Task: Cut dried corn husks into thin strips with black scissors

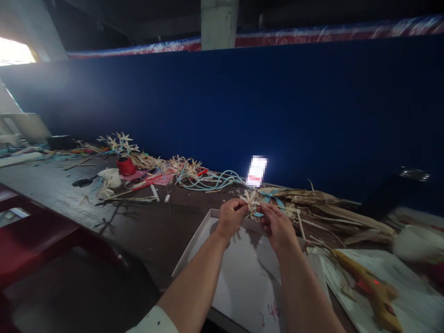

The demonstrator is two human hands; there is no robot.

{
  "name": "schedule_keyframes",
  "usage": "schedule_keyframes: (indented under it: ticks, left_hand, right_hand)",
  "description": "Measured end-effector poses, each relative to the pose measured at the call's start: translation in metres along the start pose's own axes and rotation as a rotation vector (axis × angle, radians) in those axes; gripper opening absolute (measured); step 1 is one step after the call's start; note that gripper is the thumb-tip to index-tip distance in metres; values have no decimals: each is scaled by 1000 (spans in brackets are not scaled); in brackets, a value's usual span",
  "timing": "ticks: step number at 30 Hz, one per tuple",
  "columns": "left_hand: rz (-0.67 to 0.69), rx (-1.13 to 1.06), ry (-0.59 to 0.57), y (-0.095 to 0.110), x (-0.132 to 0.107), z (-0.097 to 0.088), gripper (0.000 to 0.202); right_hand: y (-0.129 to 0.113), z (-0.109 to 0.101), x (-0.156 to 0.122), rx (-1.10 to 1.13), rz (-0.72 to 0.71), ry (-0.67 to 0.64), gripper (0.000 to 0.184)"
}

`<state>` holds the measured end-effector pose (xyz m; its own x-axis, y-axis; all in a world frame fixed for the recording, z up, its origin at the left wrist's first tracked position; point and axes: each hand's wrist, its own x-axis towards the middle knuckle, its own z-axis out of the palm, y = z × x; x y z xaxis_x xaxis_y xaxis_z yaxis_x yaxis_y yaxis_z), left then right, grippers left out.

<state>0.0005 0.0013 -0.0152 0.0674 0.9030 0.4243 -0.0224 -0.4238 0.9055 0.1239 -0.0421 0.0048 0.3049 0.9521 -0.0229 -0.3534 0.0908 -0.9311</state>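
My left hand and my right hand are raised together above a white tray on the dark table. Both pinch a small flower made of pale dried husk strips, the left from the left side, the right from below and right. A bit of light blue strip hangs at the flower by my right fingers. Fingers of both hands are closed on the piece.
Dried husk leaves lie right of the hands. An orange glue gun rests on white paper at the right. To the left are blue cords, finished husk flowers, a red spool, a white cup and scissors. A blue wall stands behind.
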Motion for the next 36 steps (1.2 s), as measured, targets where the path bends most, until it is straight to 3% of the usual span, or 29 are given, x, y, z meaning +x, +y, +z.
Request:
schedule_keyframes:
  ticks: [8, 17, 26, 36]
  left_hand:
    - [-86, -14, 10, 5, 0, 1, 20]
    - [-190, -95, -22, 12, 1, 3, 18]
    - [-117, -91, -124, 9, -3, 5, 19]
    - [-160, -89, -171, 11, -7, 7, 17]
  right_hand:
    - [-4, 3, -4, 52, -102, 3, 33]
    - [-3, 3, -4, -2, -109, 16, 30]
    - [0, 0, -1, 35, -44, -23, 27]
    - [2, -1, 2, 29, -33, -30, 22]
